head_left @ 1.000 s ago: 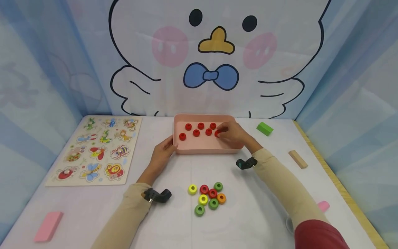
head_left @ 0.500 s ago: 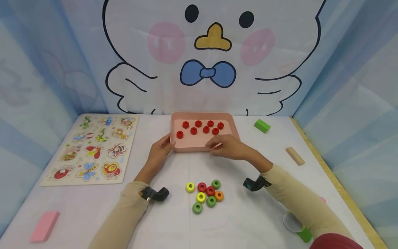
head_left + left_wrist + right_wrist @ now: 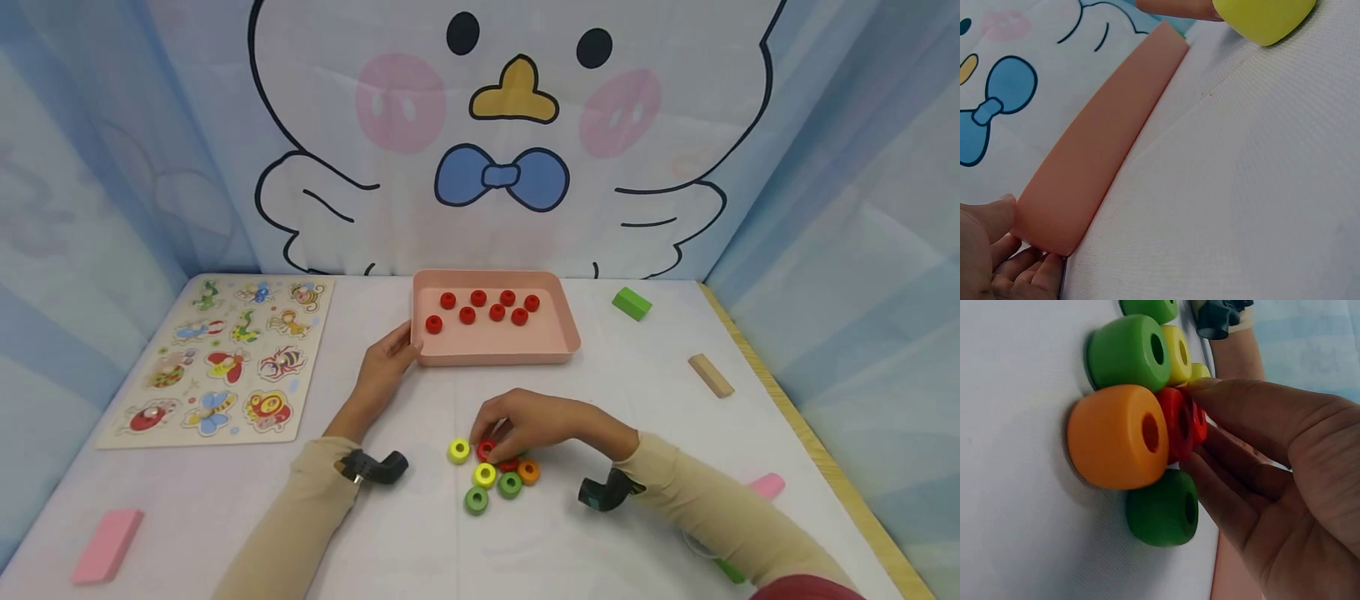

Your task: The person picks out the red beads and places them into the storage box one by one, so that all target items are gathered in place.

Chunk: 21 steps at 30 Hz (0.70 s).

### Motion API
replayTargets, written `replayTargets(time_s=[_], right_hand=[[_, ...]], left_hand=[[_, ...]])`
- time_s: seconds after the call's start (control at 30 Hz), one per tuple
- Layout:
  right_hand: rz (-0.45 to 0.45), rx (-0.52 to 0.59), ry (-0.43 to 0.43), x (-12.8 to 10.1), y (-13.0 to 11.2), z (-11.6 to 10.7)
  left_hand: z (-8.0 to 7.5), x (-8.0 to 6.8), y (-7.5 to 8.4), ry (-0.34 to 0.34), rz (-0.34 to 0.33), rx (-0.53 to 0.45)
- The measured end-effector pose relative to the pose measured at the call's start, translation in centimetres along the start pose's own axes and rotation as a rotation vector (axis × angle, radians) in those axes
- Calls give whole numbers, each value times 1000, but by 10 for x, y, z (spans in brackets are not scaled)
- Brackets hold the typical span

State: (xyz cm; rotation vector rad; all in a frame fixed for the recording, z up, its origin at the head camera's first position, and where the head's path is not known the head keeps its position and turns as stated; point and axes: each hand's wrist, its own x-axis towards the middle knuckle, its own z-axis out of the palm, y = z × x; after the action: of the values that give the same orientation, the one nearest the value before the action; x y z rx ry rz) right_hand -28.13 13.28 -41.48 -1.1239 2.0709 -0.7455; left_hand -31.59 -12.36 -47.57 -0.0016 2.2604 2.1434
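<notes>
My right hand had its fingers curled over the bead cluster, tips touching a red bead; I could not tell whether it was pinched or only touched. The right wrist view showed what the head view hid: the red bead sat wedged between an orange bead and the fingertips, with a green bead just below. The beads were smooth, glossy, drum-shaped, each with a centre hole. My left hand lay with relaxed fingers against the near left corner of the pink tray; only the left wrist view showed that contact close up. The tray, matte with rounded corners, held eight red beads on the white woven-textured worktop.
</notes>
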Motion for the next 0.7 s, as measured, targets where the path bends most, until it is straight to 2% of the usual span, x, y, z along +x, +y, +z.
replayTargets(time_s=[0.37,0.7], right_hand=[[9,-37,18,-1,1,5],[-29,-25,47,-4,4,9]], left_hand=[[1,-1,0,7,7,11],[0,-1,-1,0,0,22]])
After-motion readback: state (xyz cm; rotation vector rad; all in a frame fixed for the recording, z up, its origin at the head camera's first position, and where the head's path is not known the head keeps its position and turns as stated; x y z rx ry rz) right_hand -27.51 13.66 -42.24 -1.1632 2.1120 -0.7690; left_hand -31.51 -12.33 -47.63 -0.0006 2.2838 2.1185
